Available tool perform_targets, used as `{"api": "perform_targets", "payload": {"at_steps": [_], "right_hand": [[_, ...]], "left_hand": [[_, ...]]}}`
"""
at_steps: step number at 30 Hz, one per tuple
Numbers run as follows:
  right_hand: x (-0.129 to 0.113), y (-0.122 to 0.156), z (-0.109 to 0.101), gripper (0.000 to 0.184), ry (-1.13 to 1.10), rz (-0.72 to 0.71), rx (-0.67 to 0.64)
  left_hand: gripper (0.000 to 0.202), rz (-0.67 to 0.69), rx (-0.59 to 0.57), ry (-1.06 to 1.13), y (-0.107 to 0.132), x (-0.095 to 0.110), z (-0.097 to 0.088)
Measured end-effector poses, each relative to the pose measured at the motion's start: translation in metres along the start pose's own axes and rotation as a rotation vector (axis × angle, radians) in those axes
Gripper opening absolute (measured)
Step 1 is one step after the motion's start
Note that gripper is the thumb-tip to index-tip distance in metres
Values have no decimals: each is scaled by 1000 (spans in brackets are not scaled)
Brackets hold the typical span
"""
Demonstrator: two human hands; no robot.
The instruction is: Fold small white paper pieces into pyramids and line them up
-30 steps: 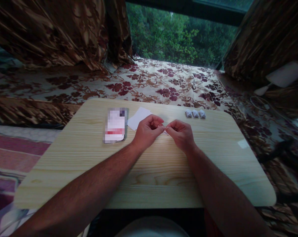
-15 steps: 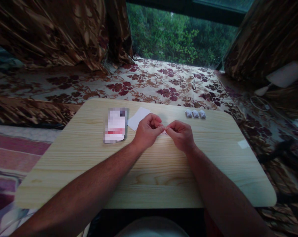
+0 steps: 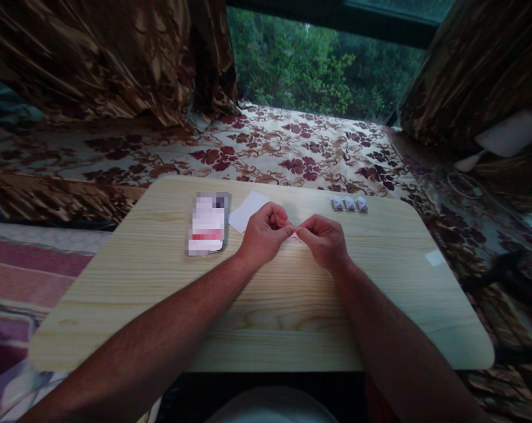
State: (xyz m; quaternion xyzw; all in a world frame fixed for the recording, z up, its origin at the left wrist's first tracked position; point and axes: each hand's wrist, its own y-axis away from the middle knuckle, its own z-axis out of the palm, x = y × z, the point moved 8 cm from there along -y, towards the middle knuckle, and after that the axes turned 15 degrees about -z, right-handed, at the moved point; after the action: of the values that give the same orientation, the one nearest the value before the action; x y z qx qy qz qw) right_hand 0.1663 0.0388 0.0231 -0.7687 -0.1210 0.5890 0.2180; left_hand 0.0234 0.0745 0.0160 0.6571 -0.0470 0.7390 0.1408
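Observation:
Over the middle of the wooden table, my left hand and my right hand meet fingertip to fingertip. Both pinch a small piece of white paper, mostly hidden by the fingers. Its folded edge shows just below the right fingertips. Partly behind my left hand lies a flat sheet of white paper. Three small folded paper shapes with raised points stand in a row beyond my right hand.
A blurred-out phone-like object lies on the table at the left. A small white patch is near the right edge. Behind the table is a ledge with floral cloth, below a window. A white lamp stands at right.
Hardly anything differs. A little more of the small paper shows between my fingertips, and both hands stay in the same place.

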Motion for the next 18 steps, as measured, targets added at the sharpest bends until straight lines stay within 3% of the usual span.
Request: {"api": "perform_targets", "payload": {"at_steps": [12, 18], "right_hand": [[9, -1, 0, 13, -30, 64, -57], [13, -4, -5, 13, -31, 82, -18]], "left_hand": [[28, -29, -31, -12, -6, -10, -1], [32, -68, -84, -5, -7, -13, 2]]}}
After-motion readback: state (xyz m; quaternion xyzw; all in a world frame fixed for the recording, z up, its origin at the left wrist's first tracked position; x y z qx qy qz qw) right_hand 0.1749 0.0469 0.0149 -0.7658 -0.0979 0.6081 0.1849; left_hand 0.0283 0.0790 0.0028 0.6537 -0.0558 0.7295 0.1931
